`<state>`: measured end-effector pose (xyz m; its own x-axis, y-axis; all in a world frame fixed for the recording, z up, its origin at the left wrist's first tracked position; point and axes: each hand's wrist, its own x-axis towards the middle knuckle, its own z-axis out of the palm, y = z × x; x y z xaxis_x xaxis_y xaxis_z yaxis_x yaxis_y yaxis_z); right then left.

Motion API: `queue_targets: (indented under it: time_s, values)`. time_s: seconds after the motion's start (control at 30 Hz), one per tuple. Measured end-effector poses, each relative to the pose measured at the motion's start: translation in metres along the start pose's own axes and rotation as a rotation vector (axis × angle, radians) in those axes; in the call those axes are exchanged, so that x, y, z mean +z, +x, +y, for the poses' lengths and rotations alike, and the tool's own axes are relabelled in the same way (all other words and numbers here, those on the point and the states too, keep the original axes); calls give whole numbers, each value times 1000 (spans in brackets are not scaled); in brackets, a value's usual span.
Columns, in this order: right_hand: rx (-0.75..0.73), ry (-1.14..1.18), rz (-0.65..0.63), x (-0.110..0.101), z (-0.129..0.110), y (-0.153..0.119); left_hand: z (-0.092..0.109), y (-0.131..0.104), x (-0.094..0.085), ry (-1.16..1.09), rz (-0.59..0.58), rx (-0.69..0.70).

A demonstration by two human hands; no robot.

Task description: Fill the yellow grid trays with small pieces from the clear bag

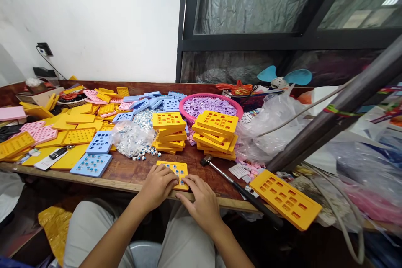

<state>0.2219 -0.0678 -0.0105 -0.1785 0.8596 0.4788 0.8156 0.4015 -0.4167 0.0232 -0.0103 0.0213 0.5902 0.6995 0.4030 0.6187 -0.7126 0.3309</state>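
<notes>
Purple pieces [210, 105] fill the pink basket [240, 113]; the left hand [159, 184] (curled, grip unclear) and loosely open right hand [202, 201] touch the yellow tray [185, 170].

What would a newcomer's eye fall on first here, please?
Probably the pink basket heaped with purple pieces, at the back of the table. Then come two yellow stacks, standing nearer, and the left hand and right hand at a yellow plate by the front edge.
</notes>
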Motion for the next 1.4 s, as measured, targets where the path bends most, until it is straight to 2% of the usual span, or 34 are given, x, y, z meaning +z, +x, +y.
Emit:
queue_targets:
  time_s: [0.13,0.27,0.53,0.77,0.9,1.03,1.13,1.23,1.3,1.4]
  values:
    - [-7,6,-2,0,0,0,4,3,-2,58,-10,-11]
    - [-10,13,7,1,0,1,8,3,-1,10,-7,-63]
    - [-16,-2,27,1,0,1,11,-4,9,-78,118,-110]
    - [8,8,7,2,0,0,24,-15,19,291,186,6]
    - [-5,41,-38,-2,5,-1,34,-30,29,418,115,37]
    - [-38,145,-124,-11,9,1,37,-28,30,406,13,46]
    - [-30,175,-118,-13,9,1,34,-25,25,306,24,61]
    - [-1,162,-59,-11,8,0,24,-30,20,186,123,51]
    - [27,153,-11,-9,8,0,15,-37,17,166,173,-3]
    - [58,142,25,-7,7,0,5,-48,17,212,161,-45]
